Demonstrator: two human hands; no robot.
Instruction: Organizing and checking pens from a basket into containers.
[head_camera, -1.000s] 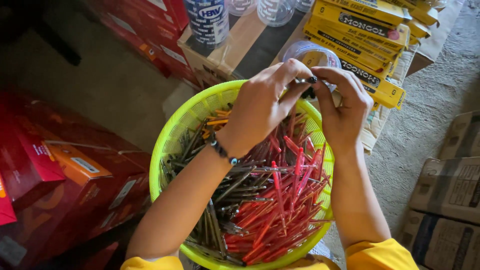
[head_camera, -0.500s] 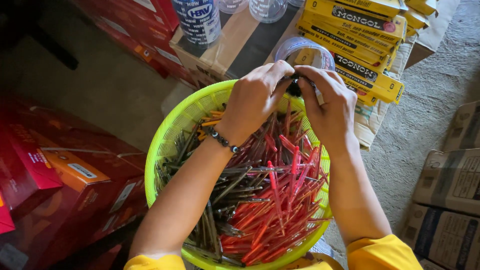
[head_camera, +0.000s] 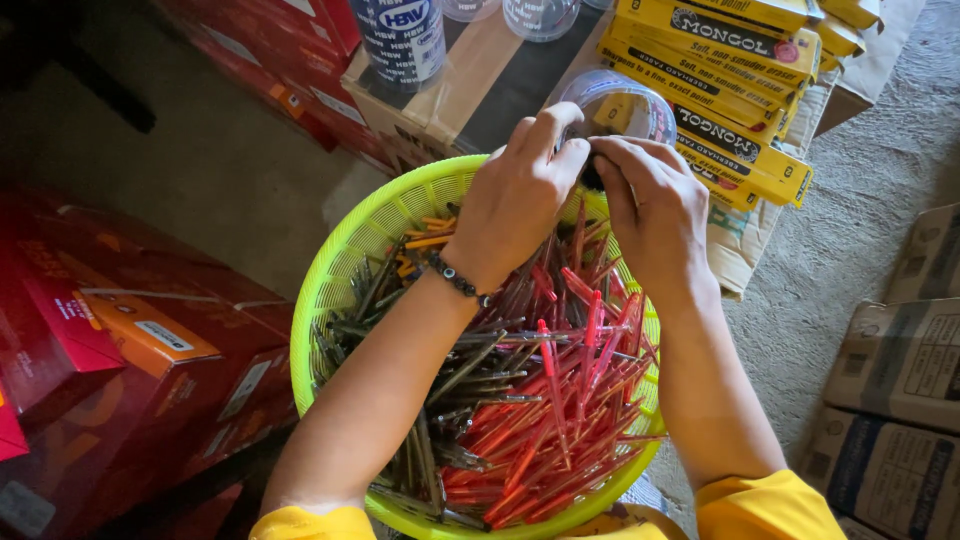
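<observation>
- Your left hand and right hand meet fingertip to fingertip over the far rim of the lime green basket. Both pinch one small dark piece between them. It is mostly hidden by your fingers, so whether it is a pen tip or a cap cannot be told.
- The piece looks light and stiff, and small enough to slip. Judging by its size, a pinch with the finger pads near its ends suits it better than a whole-hand grip.
- The red pens fill the near right part of the basket, heaped loose and crossing one another. They look like thin plastic barrels: light, rigid and smooth, likely to slide off each other. Taking one by the middle of the barrel should lift it out of the tangle cleanly.
- The dark pens lie along the left side, with a few orange ones at the far left rim. They should handle the same way.
- The basket is thin moulded mesh and probably flexes. Loaded, it is best held by the rim on two opposite sides.
- A clear plastic jar stands just beyond your hands, beside the stacked yellow cartons. It looks light and easy to tip.
- Red boxes lie to your left.
</observation>
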